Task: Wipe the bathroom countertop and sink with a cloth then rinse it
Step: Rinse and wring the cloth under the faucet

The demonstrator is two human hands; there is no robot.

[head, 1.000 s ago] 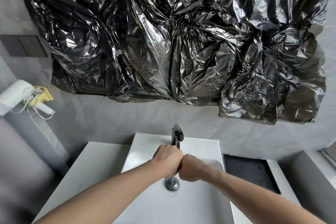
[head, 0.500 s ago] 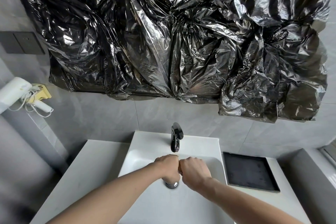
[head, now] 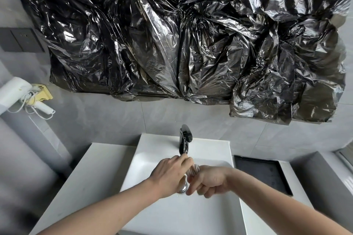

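My 1 head-worn camera looks forward and down from close above the sink point(head: 206, 215), facing the plastic-covered wall point(head: 181, 34).

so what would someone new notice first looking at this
Crumpled black plastic sheeting covers the wall above the sink and fills the upper frame. Below it, both hands meet over the white sink, under the dark faucet, gripping a small bunched cloth between them. A white hair dryer hangs at the left edge.
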